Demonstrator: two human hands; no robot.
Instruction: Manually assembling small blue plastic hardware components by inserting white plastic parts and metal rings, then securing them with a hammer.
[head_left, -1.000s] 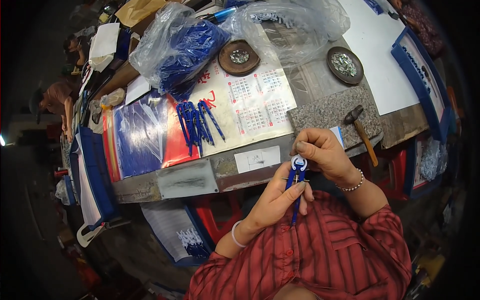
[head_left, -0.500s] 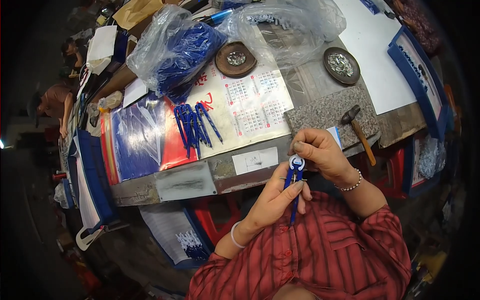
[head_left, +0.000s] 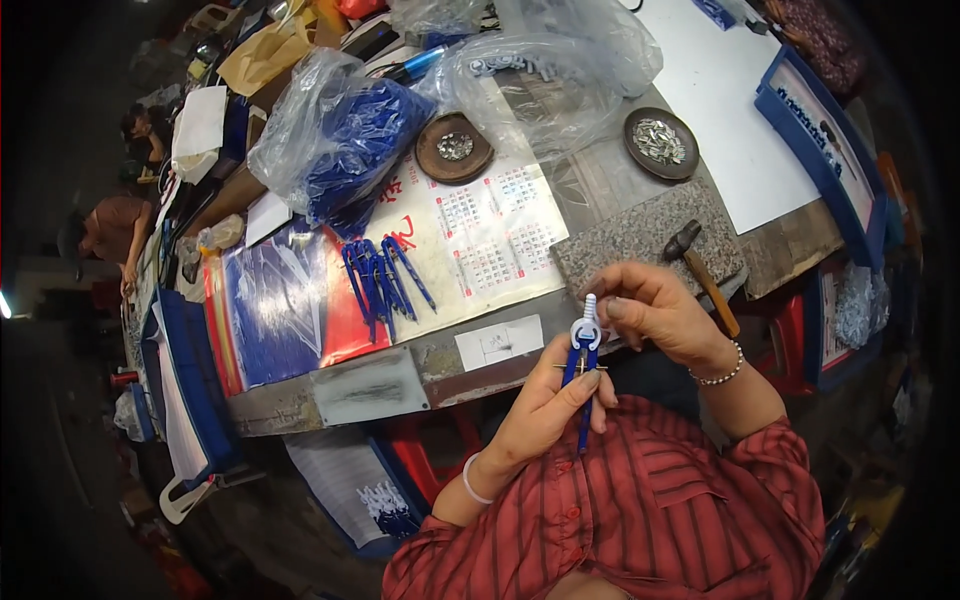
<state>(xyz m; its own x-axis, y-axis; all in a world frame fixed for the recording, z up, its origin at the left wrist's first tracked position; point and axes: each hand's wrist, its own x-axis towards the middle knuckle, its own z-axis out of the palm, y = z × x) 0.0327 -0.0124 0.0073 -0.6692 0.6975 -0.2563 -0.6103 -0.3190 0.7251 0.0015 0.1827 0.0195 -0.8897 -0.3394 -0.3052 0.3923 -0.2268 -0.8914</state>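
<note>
A blue drawing compass (head_left: 583,347) with a white head and a ribbed white grip points its legs down toward my shirt. My left hand (head_left: 545,405) is closed on it, thumb across the legs just below the thin metal cross-rod. Right beside the white grip is my right hand (head_left: 668,318), fingers curved and apart, thumb close to the grip; whether it touches is hard to make out. Several more blue compasses (head_left: 385,280) without white grips lie in a bunch on the calendar sheet (head_left: 505,240).
A hammer (head_left: 705,280) rests on a granite slab (head_left: 640,240). Two round dishes, one brown (head_left: 430,160) and one dark (head_left: 675,165), hold small metal parts. Plastic bags (head_left: 330,130) of blue and white parts stand behind. Blue trays (head_left: 195,380) flank the table; another person (head_left: 115,230) is far left.
The right fingers have moved off the top of the compass, and the ribbed white grip now shows above its head. My left hand keeps its hold. The view has shifted slightly.
</note>
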